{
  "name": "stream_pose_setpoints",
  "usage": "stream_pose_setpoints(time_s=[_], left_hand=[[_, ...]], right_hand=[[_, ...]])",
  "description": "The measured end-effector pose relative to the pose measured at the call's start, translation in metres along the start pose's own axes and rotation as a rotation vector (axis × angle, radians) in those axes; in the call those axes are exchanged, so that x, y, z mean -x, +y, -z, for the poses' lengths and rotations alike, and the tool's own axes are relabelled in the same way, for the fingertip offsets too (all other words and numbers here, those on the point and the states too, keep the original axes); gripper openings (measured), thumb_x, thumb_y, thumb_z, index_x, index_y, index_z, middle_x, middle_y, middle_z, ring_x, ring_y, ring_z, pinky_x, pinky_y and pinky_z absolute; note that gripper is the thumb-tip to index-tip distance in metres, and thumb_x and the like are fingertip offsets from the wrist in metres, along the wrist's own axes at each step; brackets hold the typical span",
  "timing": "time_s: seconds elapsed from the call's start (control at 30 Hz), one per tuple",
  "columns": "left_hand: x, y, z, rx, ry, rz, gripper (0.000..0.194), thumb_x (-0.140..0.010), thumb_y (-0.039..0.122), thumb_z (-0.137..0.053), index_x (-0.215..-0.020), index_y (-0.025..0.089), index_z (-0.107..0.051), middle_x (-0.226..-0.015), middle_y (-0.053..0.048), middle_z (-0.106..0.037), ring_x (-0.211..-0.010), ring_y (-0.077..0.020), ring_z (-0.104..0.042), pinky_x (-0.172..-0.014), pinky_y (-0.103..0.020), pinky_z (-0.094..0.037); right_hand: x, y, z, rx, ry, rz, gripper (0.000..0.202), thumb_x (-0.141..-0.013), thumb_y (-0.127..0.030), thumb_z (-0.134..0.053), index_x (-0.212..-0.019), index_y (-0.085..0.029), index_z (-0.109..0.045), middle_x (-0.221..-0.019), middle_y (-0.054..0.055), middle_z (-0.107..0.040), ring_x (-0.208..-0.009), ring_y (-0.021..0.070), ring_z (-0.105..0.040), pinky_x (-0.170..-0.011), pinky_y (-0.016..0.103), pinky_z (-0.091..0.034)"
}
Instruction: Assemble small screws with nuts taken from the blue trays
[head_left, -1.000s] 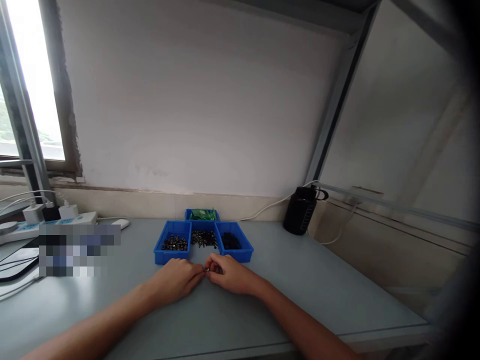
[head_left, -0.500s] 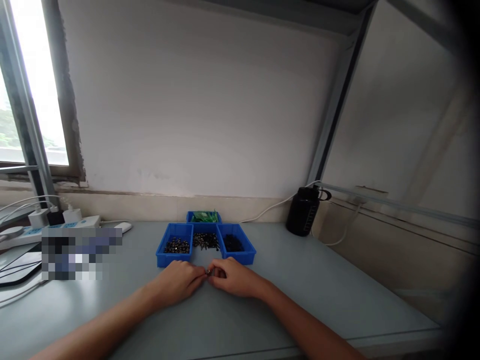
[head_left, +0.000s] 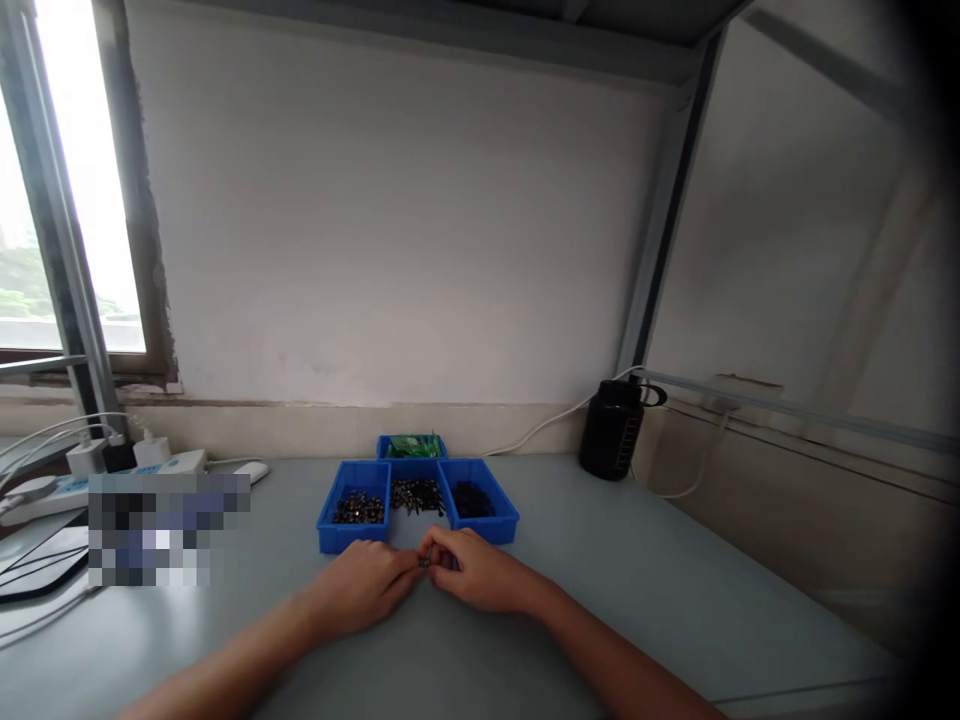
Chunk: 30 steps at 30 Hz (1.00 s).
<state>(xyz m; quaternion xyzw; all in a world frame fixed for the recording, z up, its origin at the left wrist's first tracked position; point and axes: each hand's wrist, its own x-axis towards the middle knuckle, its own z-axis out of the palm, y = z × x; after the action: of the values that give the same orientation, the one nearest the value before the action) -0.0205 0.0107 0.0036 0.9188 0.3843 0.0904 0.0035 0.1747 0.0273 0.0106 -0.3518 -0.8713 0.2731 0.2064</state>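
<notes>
My left hand (head_left: 367,585) and my right hand (head_left: 480,570) meet low over the table, with closed fingertips pinching a small dark metallic piece (head_left: 424,561) between them. Its exact kind is too small to make out, and the fingers partly cover it. Just beyond my left hand is a blue bin (head_left: 354,538) holding many small brassy and dark metal parts (head_left: 360,508). Another blue bin (head_left: 491,530), beyond my right hand, contains small black parts (head_left: 471,498). Between these bins lies a pile of dark, screw-like pieces (head_left: 417,495).
At the back, a further blue bin (head_left: 383,446) holds green packets (head_left: 414,446). A black bottle (head_left: 611,430) stands at the right near the wall. On the left are a power strip (head_left: 184,464) with chargers, white cables, a white mouse (head_left: 253,471) and a blurred-out patch.
The camera view has tilted slightly, so bins and hands appear a little lower and further right. Both hands keep their pinch on the small piece, with the fingers slightly shifted around it.
</notes>
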Motion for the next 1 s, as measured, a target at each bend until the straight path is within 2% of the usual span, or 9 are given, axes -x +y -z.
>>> stream_pose_setpoints(time_s=[0.07,0.17,0.27,0.37,0.43,0.57,0.67,0.83,1.0], left_hand=[[0.000,-0.001,-0.001,-0.013,0.001,0.004,0.036,-0.095,0.030,-0.028,-0.087,0.019,-0.060,-0.076,-0.004,-0.067,-0.069,-0.0202,-0.064,-0.057,-0.025,-0.040],[0.000,-0.001,-0.002,-0.011,0.006,0.004,0.037,-0.096,0.032,-0.027,-0.091,0.019,-0.061,-0.080,-0.005,-0.067,-0.072,-0.0203,-0.064,-0.061,-0.026,-0.042],[0.000,0.000,-0.003,0.005,-0.001,0.000,0.039,-0.096,0.032,-0.026,-0.089,0.019,-0.062,-0.080,-0.005,-0.067,-0.072,-0.0197,-0.064,-0.062,-0.025,-0.042],[-0.001,0.001,-0.003,-0.006,-0.004,-0.023,0.036,-0.095,0.030,-0.028,-0.089,0.020,-0.062,-0.080,-0.004,-0.067,-0.072,-0.0200,-0.064,-0.061,-0.025,-0.042],[-0.001,0.001,-0.003,-0.017,-0.004,-0.033,0.035,-0.095,0.029,-0.029,-0.088,0.020,-0.061,-0.080,-0.004,-0.067,-0.072,-0.0203,-0.064,-0.060,-0.025,-0.041],[-0.001,0.001,-0.001,-0.033,-0.009,-0.004,0.034,-0.094,0.029,-0.029,-0.084,0.020,-0.060,-0.075,-0.004,-0.066,-0.069,-0.0207,-0.064,-0.057,-0.025,-0.040],[0.000,0.001,0.002,-0.032,-0.006,0.018,0.035,-0.095,0.031,-0.028,-0.084,0.020,-0.059,-0.074,-0.004,-0.066,-0.069,-0.0212,-0.064,-0.057,-0.025,-0.041],[0.000,0.001,0.002,-0.016,-0.017,0.010,0.034,-0.095,0.030,-0.029,-0.084,0.020,-0.059,-0.075,-0.004,-0.066,-0.070,-0.0210,-0.064,-0.057,-0.025,-0.040],[-0.001,0.000,0.000,0.044,0.027,0.014,0.029,-0.093,0.028,-0.032,-0.084,0.021,-0.059,-0.076,-0.001,-0.065,-0.072,-0.0196,-0.063,-0.060,-0.024,-0.040]], right_hand=[[0.000,0.001,0.001,-0.001,0.003,-0.010,0.012,-0.083,-0.023,-0.050,-0.089,-0.018,-0.058,-0.071,-0.001,-0.059,-0.066,0.0125,-0.054,-0.058,0.020,-0.038],[0.001,0.004,0.002,0.048,-0.016,-0.032,0.028,-0.090,-0.033,-0.040,-0.075,-0.017,-0.058,-0.066,-0.001,-0.059,-0.062,0.0120,-0.052,-0.058,0.022,-0.036],[0.001,0.007,0.001,0.091,-0.048,-0.033,0.029,-0.090,-0.029,-0.039,-0.070,-0.017,-0.057,-0.060,-0.002,-0.056,-0.057,0.0111,-0.050,-0.055,0.021,-0.034],[0.000,0.009,-0.001,0.062,-0.041,-0.025,0.012,-0.082,-0.019,-0.047,-0.080,-0.017,-0.059,-0.064,-0.002,-0.058,-0.059,0.0110,-0.051,-0.054,0.020,-0.036],[-0.001,0.010,-0.002,0.009,-0.027,-0.016,0.012,-0.077,-0.015,-0.051,-0.086,-0.017,-0.059,-0.069,-0.001,-0.059,-0.063,0.0114,-0.053,-0.056,0.019,-0.039],[-0.001,0.012,0.001,-0.020,-0.018,-0.039,0.013,-0.080,-0.024,-0.052,-0.086,-0.017,-0.060,-0.070,0.000,-0.062,-0.065,0.0124,-0.055,-0.058,0.020,-0.040],[-0.001,0.012,0.004,0.014,-0.035,-0.054,0.024,-0.086,-0.031,-0.045,-0.078,-0.017,-0.062,-0.068,0.000,-0.063,-0.063,0.0121,-0.055,-0.056,0.021,-0.037],[0.000,0.009,0.005,0.034,-0.047,-0.057,0.023,-0.084,-0.029,-0.047,-0.071,-0.016,-0.060,-0.063,-0.001,-0.062,-0.058,0.0112,-0.052,-0.052,0.020,-0.034],[0.001,0.004,0.005,0.018,-0.047,-0.063,0.016,-0.080,-0.023,-0.048,-0.073,-0.015,-0.061,-0.062,-0.001,-0.060,-0.057,0.0106,-0.051,-0.051,0.019,-0.033]])
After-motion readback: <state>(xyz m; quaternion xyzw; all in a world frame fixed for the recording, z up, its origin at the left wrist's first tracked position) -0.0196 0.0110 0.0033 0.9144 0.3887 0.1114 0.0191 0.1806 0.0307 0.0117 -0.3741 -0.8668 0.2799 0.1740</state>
